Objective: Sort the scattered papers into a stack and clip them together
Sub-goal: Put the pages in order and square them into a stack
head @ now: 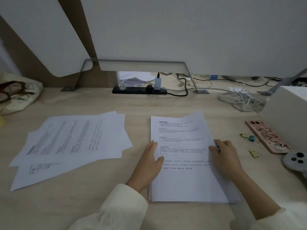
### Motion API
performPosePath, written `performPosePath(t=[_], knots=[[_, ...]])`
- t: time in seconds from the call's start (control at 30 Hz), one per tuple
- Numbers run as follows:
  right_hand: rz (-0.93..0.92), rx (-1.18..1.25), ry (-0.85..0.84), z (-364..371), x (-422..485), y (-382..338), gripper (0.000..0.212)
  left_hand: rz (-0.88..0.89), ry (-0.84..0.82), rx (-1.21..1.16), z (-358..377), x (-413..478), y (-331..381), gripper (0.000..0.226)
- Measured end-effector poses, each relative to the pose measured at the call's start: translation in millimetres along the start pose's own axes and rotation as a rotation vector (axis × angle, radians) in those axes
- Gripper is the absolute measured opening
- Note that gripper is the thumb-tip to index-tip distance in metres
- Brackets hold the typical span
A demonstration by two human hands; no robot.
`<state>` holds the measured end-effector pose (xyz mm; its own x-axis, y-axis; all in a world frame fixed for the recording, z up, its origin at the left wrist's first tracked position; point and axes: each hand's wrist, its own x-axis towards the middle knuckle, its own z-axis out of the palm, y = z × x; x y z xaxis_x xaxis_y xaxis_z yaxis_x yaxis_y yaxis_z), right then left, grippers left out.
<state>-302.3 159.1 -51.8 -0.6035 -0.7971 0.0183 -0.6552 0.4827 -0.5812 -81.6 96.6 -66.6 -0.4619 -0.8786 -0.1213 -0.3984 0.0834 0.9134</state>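
A stack of printed papers lies in front of me on the wooden desk. My left hand rests flat along the stack's left edge, thumb on the top sheet. My right hand presses on the stack's right edge with fingers curled over the sheets. Several loose printed sheets lie fanned and overlapping to the left, apart from both hands. Small binder clips lie to the right of the stack: a yellow and blue pair and a yellow one.
A pink-cased phone and a grey game controller lie at the right, beside a white box. A black power strip and tangled cables sit at the back. A cloth bag rests far left.
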Motion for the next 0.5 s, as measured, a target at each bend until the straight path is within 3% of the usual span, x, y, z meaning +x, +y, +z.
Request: performPosePath(t=[0.1,0.2,0.27,0.33,0.43,0.5], knots=[[0.053,-0.062,-0.003,-1.8,0.6,-8.7,0.042,0.056,0.008,-0.004,-21.9,-3.9,-5.0,0.053],[0.003,-0.147,0.003,-5.3,-2.7,-28.3,0.050,0.101,0.304,0.388,-61.9,-4.5,-21.6,0.053],[-0.099,-0.158,-0.041,-3.9,-5.8,-49.0,0.047,0.015,0.410,0.638,-90.4,-6.8,-42.1,0.059],[-0.198,-0.122,-0.106,2.7,-9.4,-75.9,0.043,-0.095,0.362,0.736,-108.9,-13.4,-59.7,0.075],[-0.336,-0.069,-0.229,23.1,-15.4,-121.8,0.040,-0.072,0.276,0.767,-125.5,-26.2,-78.7,0.120],[-0.399,-0.068,-0.354,41.1,-21.3,-152.8,0.040,-0.025,0.264,0.737,-136.9,-39.4,-83.7,0.123]])
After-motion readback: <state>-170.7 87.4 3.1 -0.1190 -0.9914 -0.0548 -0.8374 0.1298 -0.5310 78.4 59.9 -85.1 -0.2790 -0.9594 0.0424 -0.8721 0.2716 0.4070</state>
